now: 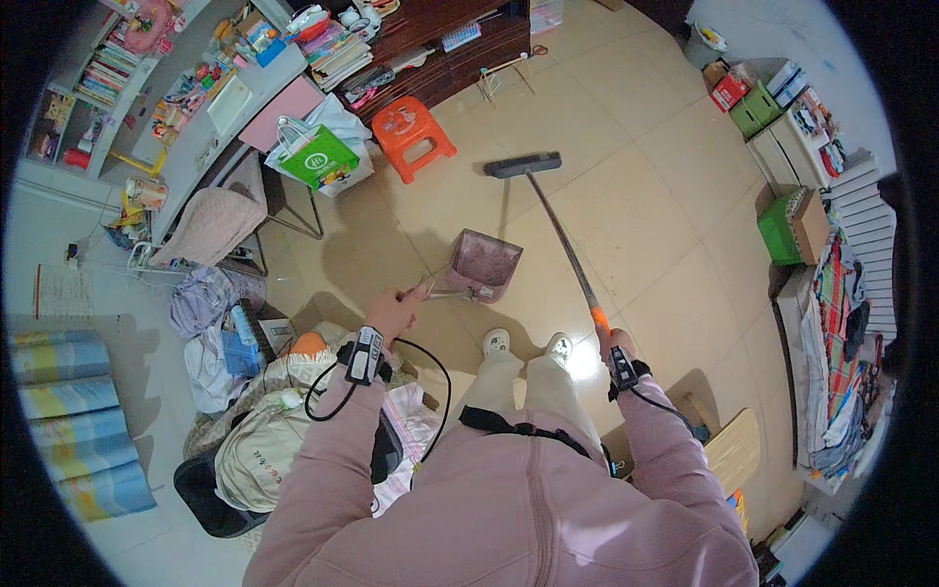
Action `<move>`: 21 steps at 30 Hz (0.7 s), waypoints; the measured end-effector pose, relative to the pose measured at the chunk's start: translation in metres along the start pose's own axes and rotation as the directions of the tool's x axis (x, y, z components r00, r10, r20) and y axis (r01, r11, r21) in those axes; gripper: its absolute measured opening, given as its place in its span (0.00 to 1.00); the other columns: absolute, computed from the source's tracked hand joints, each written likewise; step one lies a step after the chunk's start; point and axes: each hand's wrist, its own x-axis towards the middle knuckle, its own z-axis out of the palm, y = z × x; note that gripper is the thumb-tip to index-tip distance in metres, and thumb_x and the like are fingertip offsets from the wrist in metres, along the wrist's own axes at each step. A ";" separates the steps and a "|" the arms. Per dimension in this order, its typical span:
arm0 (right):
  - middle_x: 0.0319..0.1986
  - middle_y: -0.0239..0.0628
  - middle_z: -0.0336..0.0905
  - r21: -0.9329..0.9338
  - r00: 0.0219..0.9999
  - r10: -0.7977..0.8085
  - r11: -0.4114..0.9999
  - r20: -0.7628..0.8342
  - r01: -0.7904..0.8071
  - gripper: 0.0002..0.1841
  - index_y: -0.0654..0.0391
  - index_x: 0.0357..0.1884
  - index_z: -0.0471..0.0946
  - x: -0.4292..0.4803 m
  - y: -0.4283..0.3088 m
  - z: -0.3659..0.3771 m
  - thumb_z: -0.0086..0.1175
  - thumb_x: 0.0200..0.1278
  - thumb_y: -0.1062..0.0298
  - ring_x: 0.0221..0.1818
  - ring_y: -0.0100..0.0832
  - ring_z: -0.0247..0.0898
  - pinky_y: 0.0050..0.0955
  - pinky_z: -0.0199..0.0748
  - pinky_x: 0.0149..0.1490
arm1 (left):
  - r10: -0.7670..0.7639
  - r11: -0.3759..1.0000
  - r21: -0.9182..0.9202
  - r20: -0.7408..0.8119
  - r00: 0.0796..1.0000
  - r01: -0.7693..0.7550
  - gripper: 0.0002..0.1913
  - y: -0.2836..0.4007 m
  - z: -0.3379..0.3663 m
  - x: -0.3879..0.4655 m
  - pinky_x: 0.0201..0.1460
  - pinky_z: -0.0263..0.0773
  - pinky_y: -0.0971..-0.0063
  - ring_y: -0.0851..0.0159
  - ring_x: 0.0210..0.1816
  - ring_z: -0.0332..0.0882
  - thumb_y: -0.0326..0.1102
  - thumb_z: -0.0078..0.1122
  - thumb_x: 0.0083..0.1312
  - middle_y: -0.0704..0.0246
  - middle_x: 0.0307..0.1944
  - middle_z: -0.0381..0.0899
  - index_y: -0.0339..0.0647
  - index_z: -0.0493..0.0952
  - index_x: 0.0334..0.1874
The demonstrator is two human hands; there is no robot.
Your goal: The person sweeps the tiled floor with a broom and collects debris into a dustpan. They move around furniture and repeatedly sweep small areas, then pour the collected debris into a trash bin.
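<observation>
My left hand (392,312) grips the handle of a dusty pink dustpan (480,265), whose pan is in front of my feet. In my right hand (618,343) is the orange grip of a broom (563,231) with a dark shaft. The broom's wide dark head (522,165) is on or close to the floor, beyond the dustpan and apart from it. Wrist devices with black cables are strapped to both my wrists.
Beige floor tiles (645,220) spread around the broom. An orange plastic stool (412,136) stands left of the broom head, beside a green and white bag (319,158). A covered chair (216,220) is at the left. Boxes (796,227) and a cloth-covered low unit (836,323) line the right.
</observation>
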 end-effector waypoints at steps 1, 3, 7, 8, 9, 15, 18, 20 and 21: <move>0.21 0.54 0.74 -0.045 1.000 0.000 0.999 0.012 0.000 0.35 0.65 0.23 0.74 0.002 -0.006 0.001 0.38 0.55 0.36 0.29 0.51 0.72 0.43 0.66 0.32 | -0.048 0.999 -0.014 0.024 0.999 0.049 0.25 0.000 0.001 0.000 0.24 0.67 0.72 0.66 0.19 0.73 0.55 0.54 0.55 0.67 0.15 0.73 0.33 0.76 0.34; 0.24 0.56 0.73 -0.046 0.999 0.005 0.999 0.041 -0.003 0.35 0.65 0.24 0.75 0.005 -0.017 0.004 0.39 0.55 0.36 0.31 0.52 0.71 0.43 0.66 0.35 | -0.086 0.996 0.006 0.057 0.995 0.086 0.26 0.005 0.003 0.000 0.24 0.67 0.71 0.66 0.17 0.73 0.57 0.52 0.55 0.67 0.13 0.72 0.34 0.76 0.30; 0.29 0.54 0.75 -0.117 0.989 0.081 0.991 0.120 -0.067 0.32 0.65 0.28 0.75 0.005 -0.022 0.007 0.43 0.52 0.37 0.37 0.50 0.71 0.41 0.67 0.38 | -0.100 0.995 0.016 0.064 0.993 0.099 0.30 0.014 0.002 0.001 0.31 0.69 0.66 0.58 0.23 0.76 0.61 0.49 0.54 0.60 0.16 0.75 0.33 0.76 0.25; 0.30 0.54 0.75 -0.136 0.985 0.099 0.987 0.142 -0.080 0.32 0.64 0.29 0.75 0.005 -0.016 0.006 0.45 0.50 0.37 0.38 0.49 0.72 0.40 0.68 0.39 | -0.118 0.993 -0.020 0.056 0.991 0.119 0.30 0.015 0.002 0.003 0.32 0.69 0.65 0.57 0.24 0.77 0.62 0.48 0.53 0.59 0.18 0.76 0.33 0.77 0.26; 0.32 0.53 0.75 -0.156 0.980 0.118 0.983 0.162 -0.092 0.31 0.64 0.31 0.75 0.006 -0.007 0.005 0.47 0.49 0.38 0.39 0.48 0.72 0.39 0.68 0.40 | -0.088 0.996 -0.009 0.025 0.996 0.088 0.30 0.015 0.001 0.006 0.33 0.69 0.65 0.56 0.27 0.77 0.61 0.49 0.53 0.57 0.20 0.76 0.33 0.77 0.27; 0.32 0.52 0.76 -0.161 0.983 0.183 0.971 0.033 -0.176 0.29 0.62 0.33 0.75 0.019 0.082 -0.010 0.48 0.49 0.40 0.40 0.46 0.72 0.40 0.70 0.41 | -0.052 0.999 0.011 0.013 0.999 0.052 0.27 -0.005 -0.003 0.039 0.39 0.69 0.62 0.49 0.37 0.75 0.55 0.53 0.51 0.49 0.31 0.76 0.31 0.76 0.35; 0.23 0.47 0.74 -0.098 0.984 0.176 0.979 -0.023 -0.177 0.26 0.61 0.27 0.75 0.021 0.116 -0.025 0.48 0.51 0.42 0.29 0.42 0.71 0.38 0.66 0.32 | 0.074 0.997 0.032 -0.049 0.996 -0.072 0.21 -0.024 -0.004 0.062 0.34 0.68 0.67 0.57 0.32 0.73 0.49 0.54 0.53 0.56 0.29 0.75 0.35 0.75 0.39; 0.15 0.38 0.70 -0.036 0.988 0.117 0.992 -0.098 -0.121 0.23 0.59 0.20 0.72 0.015 0.125 -0.035 0.49 0.53 0.44 0.17 0.32 0.66 0.32 0.60 0.21 | 0.092 0.995 0.046 -0.055 0.994 -0.090 0.13 -0.031 -0.003 0.076 0.22 0.67 0.75 0.72 0.20 0.70 0.42 0.55 0.56 0.70 0.21 0.73 0.45 0.77 0.40; 0.11 0.34 0.67 -0.094 0.980 0.135 0.984 -0.146 -0.149 0.22 0.56 0.16 0.70 0.014 0.121 -0.037 0.50 0.54 0.46 0.12 0.27 0.62 0.27 0.56 0.17 | 0.159 0.987 -0.016 -0.078 0.984 -0.161 0.13 -0.032 -0.002 0.082 0.22 0.67 0.75 0.72 0.20 0.69 0.42 0.55 0.56 0.71 0.21 0.73 0.45 0.76 0.40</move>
